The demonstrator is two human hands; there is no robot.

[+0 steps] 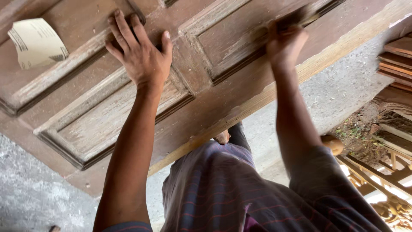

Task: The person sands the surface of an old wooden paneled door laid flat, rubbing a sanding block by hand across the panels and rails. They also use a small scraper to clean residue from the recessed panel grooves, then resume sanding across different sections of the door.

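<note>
A brown wooden panelled door point(223, 92) lies flat in front of me, its raised mouldings worn pale. My left hand point(139, 53) rests flat on the door, fingers spread over a moulding between two panels. My right hand point(285, 43) is blurred and closed on a sanding piece point(300, 17) pressed against the edge of a recessed panel. What exactly the piece is cannot be made out through the blur.
A loose sheet of pale sandpaper point(36, 43) lies on the door at the far left. Grey concrete floor point(334, 90) runs beside the door. Stacked wood boards point(397, 62) and carved wooden pieces point(386, 189) sit at the right.
</note>
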